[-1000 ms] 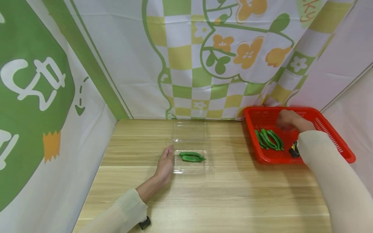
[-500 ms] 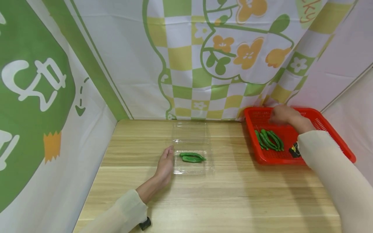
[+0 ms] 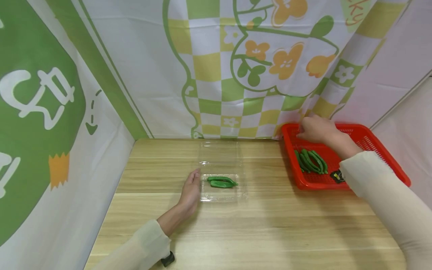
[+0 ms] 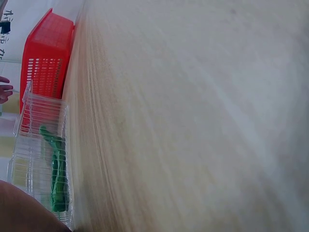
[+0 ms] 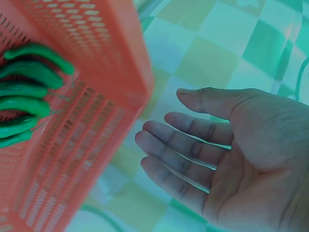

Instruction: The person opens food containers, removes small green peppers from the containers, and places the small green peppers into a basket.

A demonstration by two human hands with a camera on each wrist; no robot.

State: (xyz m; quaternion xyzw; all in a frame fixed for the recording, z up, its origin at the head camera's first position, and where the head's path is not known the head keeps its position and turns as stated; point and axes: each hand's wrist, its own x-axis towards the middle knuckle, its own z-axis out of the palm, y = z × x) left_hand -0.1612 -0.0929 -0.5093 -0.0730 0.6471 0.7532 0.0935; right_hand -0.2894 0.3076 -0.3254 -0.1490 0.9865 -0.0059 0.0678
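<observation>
In the head view, my left hand (image 3: 190, 192) rests against the left side of a clear plastic clamshell box (image 3: 224, 197), its fingers fairly straight. The box's lid (image 3: 219, 153) is folded back, and two green chili peppers (image 3: 222, 182) lie in the base. My right hand (image 3: 316, 129) is raised over the back left part of a red plastic basket (image 3: 301, 183). More green chilies (image 3: 312, 161) lie in that basket. The right wrist view shows the right hand (image 5: 227, 154) with fingers spread loosely and nothing in its palm, apart from the basket wall (image 5: 130, 63).
Both the box and the basket stand on a wooden table (image 3: 270, 225). A printed curtain (image 3: 229, 90) hangs right behind the table's back edge. White cloth (image 3: 111, 150) closes off the left side.
My right hand has moved left and up, from inside the basket toward its back left rim. The left hand, the box and the chilies stay as they were.
</observation>
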